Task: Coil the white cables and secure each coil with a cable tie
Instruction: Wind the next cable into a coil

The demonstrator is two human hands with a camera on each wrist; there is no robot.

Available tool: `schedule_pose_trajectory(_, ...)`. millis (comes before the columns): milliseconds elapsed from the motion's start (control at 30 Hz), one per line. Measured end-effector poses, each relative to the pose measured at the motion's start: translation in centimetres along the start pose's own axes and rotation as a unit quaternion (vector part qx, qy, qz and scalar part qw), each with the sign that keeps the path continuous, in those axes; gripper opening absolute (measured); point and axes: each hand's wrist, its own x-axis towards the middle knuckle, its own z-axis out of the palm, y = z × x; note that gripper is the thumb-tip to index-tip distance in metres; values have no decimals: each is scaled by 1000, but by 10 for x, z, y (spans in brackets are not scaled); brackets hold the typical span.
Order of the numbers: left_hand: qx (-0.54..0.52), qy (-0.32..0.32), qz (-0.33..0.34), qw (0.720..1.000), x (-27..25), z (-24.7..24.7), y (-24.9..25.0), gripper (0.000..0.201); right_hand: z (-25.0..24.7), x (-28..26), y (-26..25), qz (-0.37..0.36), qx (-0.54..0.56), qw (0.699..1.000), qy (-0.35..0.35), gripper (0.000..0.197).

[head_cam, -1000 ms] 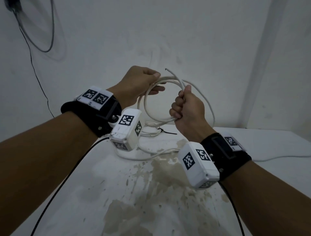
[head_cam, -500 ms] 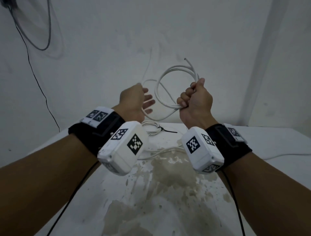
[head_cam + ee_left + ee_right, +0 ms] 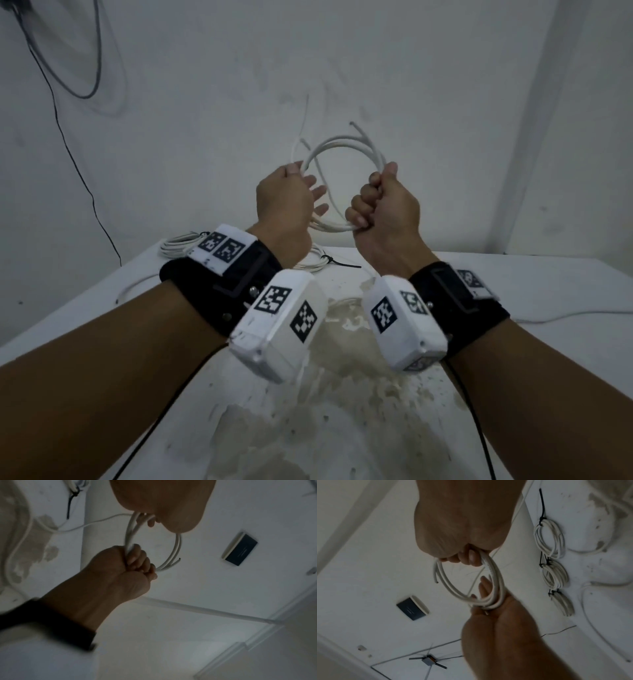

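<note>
The white cable coil [image 3: 337,139] [image 3: 177,547] [image 3: 498,577] is held upright in the air above the table, with loose cable ends sticking out at its top. My right hand [image 3: 380,205] [image 3: 123,569] [image 3: 462,527] grips the coil's right side in a closed fist. At the left side, my left hand [image 3: 284,198] [image 3: 163,496] [image 3: 501,628] has its thumb pressed on the strands, which lie across the palm. Its other fingers reach straight through the loop.
Three tied coils [image 3: 549,539] [image 3: 554,574] [image 3: 563,604] lie at the back of the white table [image 3: 513,274], each bound with a black cable tie [image 3: 346,264]. A loose white cable [image 3: 565,317] trails along the right. A black wire [image 3: 68,137] hangs on the wall behind.
The left hand let go of the coil's top, dropped open beside it, then rose and took the coil's left side. The right fist turned the coil upright and lifted it slightly.
</note>
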Motion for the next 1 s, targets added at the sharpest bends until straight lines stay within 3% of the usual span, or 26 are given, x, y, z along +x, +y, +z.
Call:
schedule_pose_trajectory(133,89,-83,45,992,11,-7,10,29,-3,-5,2,10,-44,999,-18,42)
schedule_pose_trajectory(267,230,-116,146,955,22,-15,16,29,-6,-6,3,14,-89,996,-30,41)
schedule_pose_trajectory(433,286,-205,153,923,27,-17,38,23,-8,-8,5,27,-112,992,-44,41)
schedule_pose_trajectory(533,346,-254,174,886,27,-15,43,45,-8,-9,6,34,-124,990,-55,41)
schedule_pose_trajectory(633,387,-246,214,863,30,-13,45,54,-8,-11,7,28,-177,980,-82,41)
schedule_pose_trajectory(733,421,-222,262,840,35,-9,45,50,-6,-12,10,15,-210,973,-100,40)
schedule_pose_trajectory(867,400,-209,271,850,36,-6,43,47,-4,-17,6,-1,-226,969,-96,42)
schedule_pose_trajectory(933,387,-210,270,857,36,-8,44,45,-5,-17,1,-26,-264,963,-51,50)
schedule_pose_trajectory(1000,382,-210,276,856,35,-9,45,41,-8,-14,-8,-122,-346,929,50,54)
